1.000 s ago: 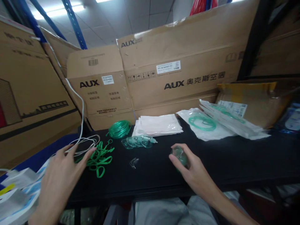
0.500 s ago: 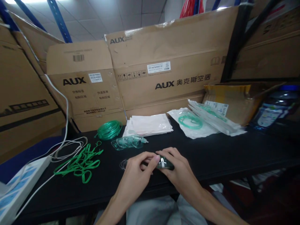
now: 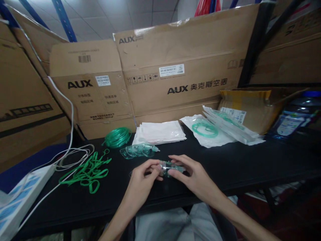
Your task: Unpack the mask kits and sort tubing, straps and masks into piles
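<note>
Near the front edge of the table I hold a clear green-tinted oxygen mask [image 3: 166,168] with a pale shiny strip across it. My left hand [image 3: 144,175] pinches its left end between thumb and fingers. On the right end, the thumb and fingers of my right hand [image 3: 192,172] close round the mask, and its pale tip shows between them. Just behind my hands lies a row of nested clear green masks [image 3: 139,151]. To the left, a tangle of green elastic straps [image 3: 86,174] rests on the black table.
A coil of green tubing [image 3: 117,137] and white pouches [image 3: 160,131] lie at the back. Packaged tubing [image 3: 204,129], an open carton [image 3: 244,107] and a blue-capped bottle [image 3: 292,115] stand right. A power strip [image 3: 25,197] with a white cable lies left. Cardboard [image 3: 185,60] walls the rear.
The mask has turned in my hands, so the strip now sits nearer my left fingers. My right hand has opened a little round it and shifted right. The view has moved slightly.
</note>
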Tool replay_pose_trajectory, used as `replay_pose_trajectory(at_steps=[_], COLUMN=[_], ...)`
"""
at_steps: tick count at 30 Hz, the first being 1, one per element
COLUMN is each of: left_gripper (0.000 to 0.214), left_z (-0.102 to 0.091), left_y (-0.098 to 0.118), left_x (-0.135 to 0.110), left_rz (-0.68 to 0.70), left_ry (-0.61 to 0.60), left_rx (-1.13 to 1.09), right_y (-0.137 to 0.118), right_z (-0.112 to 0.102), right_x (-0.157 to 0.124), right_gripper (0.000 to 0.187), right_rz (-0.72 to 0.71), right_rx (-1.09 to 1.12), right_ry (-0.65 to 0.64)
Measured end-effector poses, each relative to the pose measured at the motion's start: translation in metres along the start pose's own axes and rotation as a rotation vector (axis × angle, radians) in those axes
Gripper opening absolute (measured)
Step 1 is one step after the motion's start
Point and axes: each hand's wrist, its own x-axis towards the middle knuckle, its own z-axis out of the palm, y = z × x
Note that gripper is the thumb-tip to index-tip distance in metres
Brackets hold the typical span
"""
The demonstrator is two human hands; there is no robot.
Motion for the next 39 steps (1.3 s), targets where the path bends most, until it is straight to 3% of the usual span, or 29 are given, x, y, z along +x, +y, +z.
replay_pose_trajectory(at_steps=[5, 15, 23, 29, 39], left_gripper=[0.036, 0.025, 0.017, 0.019, 0.022], left_z=[0.002, 0.002, 0.006, 0.009, 0.009], left_y=[0.001, -0.004, 0.002, 0.001, -0.004], left_x=[-0.003, -0.004, -0.004, -0.008, -0.008], left_rz=[-0.008, -0.020, 0.000, 0.057, 0.114], left_ry=[-0.008, -0.107, -0.114, 0.062, -0.087], left_rx=[-0.084, -0.064, -0.002, 0.051, 0.182], right_y=[-0.009, -0.007, -0.012, -0.010, -0.009], right_z=[-0.006, -0.005, 0.000, 0.000, 0.002], right_x=[0.001, 0.000, -0.003, -0.004, -0.005], right_gripper=[0.024, 0.022, 0.015, 0.018, 0.025], right_rz=[0.026, -0.015, -0.001, 0.010, -0.032], right_rx=[0.022, 0.054, 0.035, -0.020, -0.030], right_ry=[-0.123, -0.125, -0.058, 0.030, 0.037])
